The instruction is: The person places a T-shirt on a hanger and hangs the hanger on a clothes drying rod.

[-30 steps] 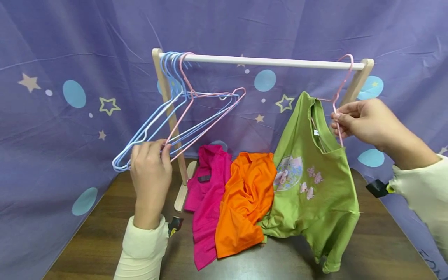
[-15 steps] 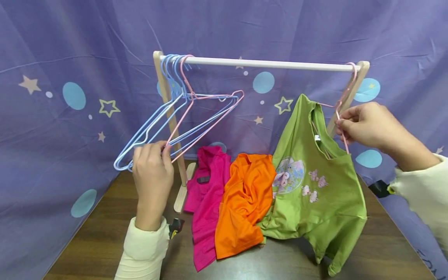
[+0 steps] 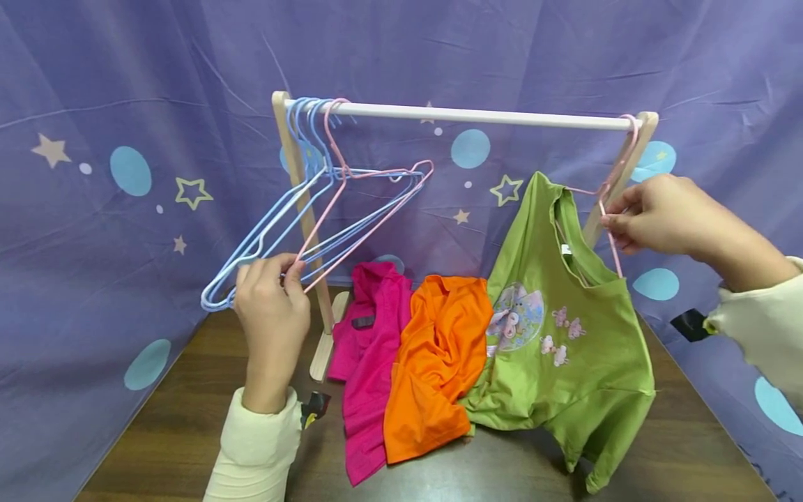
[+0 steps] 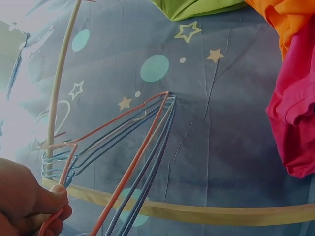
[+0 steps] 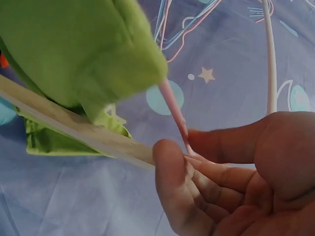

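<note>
On the right, a green shirt (image 3: 564, 348) with printed pictures hangs from a pink hanger (image 3: 612, 240), whose hook is over the white rod (image 3: 477, 115) by the right post. My right hand (image 3: 659, 216) pinches that hanger's shoulder between thumb and fingers, just above the collar; the right wrist view shows the pinch on the pink hanger (image 5: 172, 105) up close. At the rod's left end hang several blue hangers (image 3: 270, 226) and one pink hanger (image 3: 323, 216). My left hand (image 3: 272, 300) grips the left pink hanger by its shoulder, thumb on the near side.
A magenta shirt (image 3: 370, 369) and an orange shirt (image 3: 436, 369) lie side by side on the dark wooden table (image 3: 169, 418). The rack's left wooden post (image 3: 307, 216) stands on a flat foot (image 3: 329, 341). A purple star-patterned curtain (image 3: 389, 49) covers the back.
The right pink hanger's hook has come down onto the rod and over to the right post, carrying the green shirt slightly right and down. My left hand has stayed almost still.
</note>
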`<state>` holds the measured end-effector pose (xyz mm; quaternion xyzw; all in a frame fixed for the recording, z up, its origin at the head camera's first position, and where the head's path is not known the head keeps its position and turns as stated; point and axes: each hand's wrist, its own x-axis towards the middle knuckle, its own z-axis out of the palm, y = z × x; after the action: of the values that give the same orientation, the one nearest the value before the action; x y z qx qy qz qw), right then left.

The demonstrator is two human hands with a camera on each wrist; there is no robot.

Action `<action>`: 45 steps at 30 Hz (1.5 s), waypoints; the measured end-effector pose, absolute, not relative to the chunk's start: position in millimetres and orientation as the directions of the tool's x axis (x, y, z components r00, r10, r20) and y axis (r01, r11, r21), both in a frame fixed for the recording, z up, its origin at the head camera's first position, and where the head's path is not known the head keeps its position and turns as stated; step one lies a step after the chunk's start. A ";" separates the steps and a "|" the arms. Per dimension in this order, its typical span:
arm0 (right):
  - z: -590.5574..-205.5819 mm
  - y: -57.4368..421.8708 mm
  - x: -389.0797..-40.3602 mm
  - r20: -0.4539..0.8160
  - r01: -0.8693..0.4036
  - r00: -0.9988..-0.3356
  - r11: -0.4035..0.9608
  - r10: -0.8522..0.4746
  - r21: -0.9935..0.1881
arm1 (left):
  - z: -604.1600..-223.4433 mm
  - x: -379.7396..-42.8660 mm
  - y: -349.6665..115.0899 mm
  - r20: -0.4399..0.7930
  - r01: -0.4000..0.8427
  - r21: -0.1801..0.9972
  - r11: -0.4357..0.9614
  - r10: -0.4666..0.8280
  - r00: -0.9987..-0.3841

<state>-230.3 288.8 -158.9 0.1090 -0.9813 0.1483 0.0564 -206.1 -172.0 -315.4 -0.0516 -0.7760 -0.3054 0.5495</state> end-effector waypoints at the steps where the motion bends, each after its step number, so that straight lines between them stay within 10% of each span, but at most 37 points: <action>1: -157.0 288.7 -230.3 0.143 -0.232 -0.969 0.937 -0.200 -0.262 | -315.2 -206.0 -171.8 0.883 0.416 0.420 0.806 -0.258 -0.391; 14: -127.0 254.6 -226.2 0.206 -0.324 -0.927 0.946 -0.313 -0.018 | -316.4 -212.4 -166.7 0.890 0.459 0.446 0.768 -0.323 -0.323; 27: -119.9 169.6 -234.8 0.186 -0.318 -0.934 0.947 -0.305 -0.046 | -309.2 -201.6 -167.5 0.901 0.495 0.421 0.760 -0.291 -0.320; 45: -186.6 113.5 -307.1 0.097 -0.203 -0.977 0.964 -0.188 -0.174 | -302.0 -181.4 -173.6 0.845 0.437 0.410 0.801 -0.153 -0.512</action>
<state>-307.1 113.5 -186.6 0.0986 -0.9901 0.0918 0.0397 -181.4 -173.6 -302.0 -0.0872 -0.8149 -0.3035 0.4861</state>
